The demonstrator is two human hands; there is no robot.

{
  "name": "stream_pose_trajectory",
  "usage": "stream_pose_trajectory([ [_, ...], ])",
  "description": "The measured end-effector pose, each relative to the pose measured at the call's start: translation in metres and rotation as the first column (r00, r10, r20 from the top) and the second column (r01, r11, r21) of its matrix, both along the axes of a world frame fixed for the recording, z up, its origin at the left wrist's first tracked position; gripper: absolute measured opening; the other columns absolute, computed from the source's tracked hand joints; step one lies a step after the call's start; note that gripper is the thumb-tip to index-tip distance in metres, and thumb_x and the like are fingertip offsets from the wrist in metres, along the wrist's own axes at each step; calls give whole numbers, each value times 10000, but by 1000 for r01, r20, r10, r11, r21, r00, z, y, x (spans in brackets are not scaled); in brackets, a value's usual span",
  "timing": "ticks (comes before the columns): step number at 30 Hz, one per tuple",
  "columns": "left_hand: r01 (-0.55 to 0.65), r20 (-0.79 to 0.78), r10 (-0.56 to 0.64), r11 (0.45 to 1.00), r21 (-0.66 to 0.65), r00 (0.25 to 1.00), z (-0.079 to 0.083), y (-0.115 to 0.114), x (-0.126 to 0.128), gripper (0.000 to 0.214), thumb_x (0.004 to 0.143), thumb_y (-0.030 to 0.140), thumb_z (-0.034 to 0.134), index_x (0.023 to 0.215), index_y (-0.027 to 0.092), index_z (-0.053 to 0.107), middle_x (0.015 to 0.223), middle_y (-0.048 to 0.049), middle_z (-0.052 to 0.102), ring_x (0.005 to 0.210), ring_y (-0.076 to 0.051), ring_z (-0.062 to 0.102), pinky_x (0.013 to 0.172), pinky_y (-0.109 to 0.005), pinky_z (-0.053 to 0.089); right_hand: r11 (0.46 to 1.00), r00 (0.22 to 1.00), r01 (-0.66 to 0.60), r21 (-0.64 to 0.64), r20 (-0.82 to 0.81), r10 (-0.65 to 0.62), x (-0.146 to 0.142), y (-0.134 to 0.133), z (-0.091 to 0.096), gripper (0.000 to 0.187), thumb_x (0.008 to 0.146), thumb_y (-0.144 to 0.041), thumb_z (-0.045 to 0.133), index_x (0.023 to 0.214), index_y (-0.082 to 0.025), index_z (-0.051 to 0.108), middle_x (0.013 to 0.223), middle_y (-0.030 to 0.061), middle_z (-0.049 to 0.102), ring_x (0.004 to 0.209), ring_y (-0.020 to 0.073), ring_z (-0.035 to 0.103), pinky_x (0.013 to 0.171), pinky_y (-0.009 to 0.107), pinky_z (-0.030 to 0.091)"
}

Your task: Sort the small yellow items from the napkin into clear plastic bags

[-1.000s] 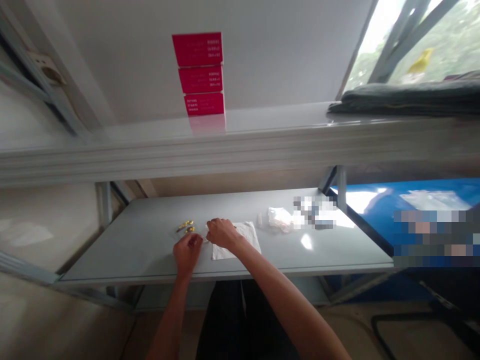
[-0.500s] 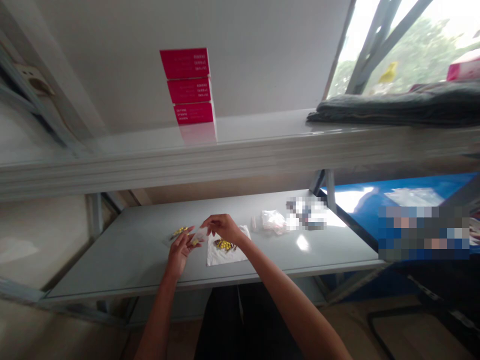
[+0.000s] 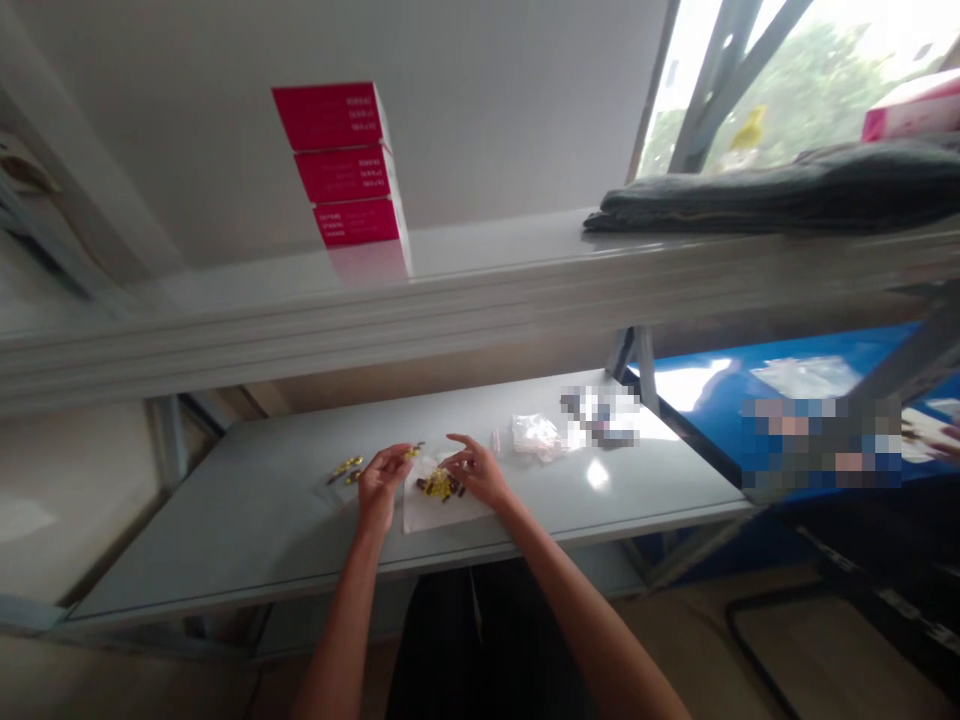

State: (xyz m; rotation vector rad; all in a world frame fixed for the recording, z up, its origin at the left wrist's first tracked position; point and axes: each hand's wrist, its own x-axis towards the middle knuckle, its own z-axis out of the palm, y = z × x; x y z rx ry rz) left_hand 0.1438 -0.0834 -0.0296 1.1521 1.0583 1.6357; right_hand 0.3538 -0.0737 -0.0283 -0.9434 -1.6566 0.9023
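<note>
Closest in: dark trousers (image 3: 469, 640) under the front edge of the grey table (image 3: 210, 510). Just past that edge, a white sheet (image 3: 435, 515) lying flat, and on it a loose pile (image 3: 433, 487) of small yellow-and-dark pieces; no single long axis, pieces pointing every way.

Right hand (image 3: 480, 475) over the sheet, nearer of the two to the pile: fingers loosely parted, index stretched out toward the left, nothing seen in the grip. Contact with the pile: cannot tell. From there, pile just to the left and below the fingers.

Left hand (image 3: 380, 482) off the sheet's left border, pile to its right. Fingers drawn narrow, pinching a slim piece (image 3: 413, 452), yellow with a dark end; long axis seemingly slanted, dark end up and rightward, tilted toward the right-hand side of the gap between hands.

Further left on the table, just beside the left hand, a smaller group (image 3: 346, 466) of like pieces. Right of the right hand, a thin pinkish strip (image 3: 496, 440), then clear plastic bags (image 3: 536, 437); beyond, a pixelated patch (image 3: 600, 415), unreadable.

Farthest: raised shelf (image 3: 495, 240) with three stacked red boxes (image 3: 345, 172) and, well to the right, a dark folded cloth (image 3: 780, 190).
</note>
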Motion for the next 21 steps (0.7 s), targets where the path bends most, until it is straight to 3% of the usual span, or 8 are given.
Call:
stream_pose_trajectory([
  [6, -57, -41, 58, 998, 21, 997, -1, 3, 2, 367, 695, 364, 855, 977, 161, 738, 1009, -96, 782, 969, -216, 731, 924, -361, 568, 999, 994, 46, 27, 101, -48, -1, 4, -10, 237, 830, -234, 661, 1049, -205, 748, 912, 54, 799, 854, 212, 674, 807, 339, 510],
  [11, -92, -55, 93, 995, 32, 994, 2, 4, 6, 312, 716, 332, 838, 960, 154, 757, 978, -89, 795, 929, -212, 748, 934, -385, 582, 999, 997, 51, 2, 57, -51, -1, 6, -13, 199, 840, -254, 633, 954, -175, 775, 900, 70, 791, 759, 189, 693, 721, 299, 521],
  [15, -114, -64, 116, 993, 31, 991, 6, 4, 10, 302, 734, 351, 817, 953, 147, 779, 994, -100, 799, 910, -229, 760, 918, -406, 599, 999, 999, 31, 11, 30, -31, -1, 6, -14, 198, 824, -239, 636, 926, -164, 788, 912, 77, 790, 800, 199, 708, 723, 291, 520],
  [21, -96, -207, 100, 995, 31, 973, 18, 6, 9, 380, 760, 406, 793, 1038, 147, 778, 1004, -113, 798, 900, -254, 770, 904, -427, 610, 994, 990, 91, 59, 101, -96, 0, 5, -13, 202, 869, -323, 667, 883, -181, 810, 820, 65, 772, 729, 177, 664, 706, 276, 495],
])
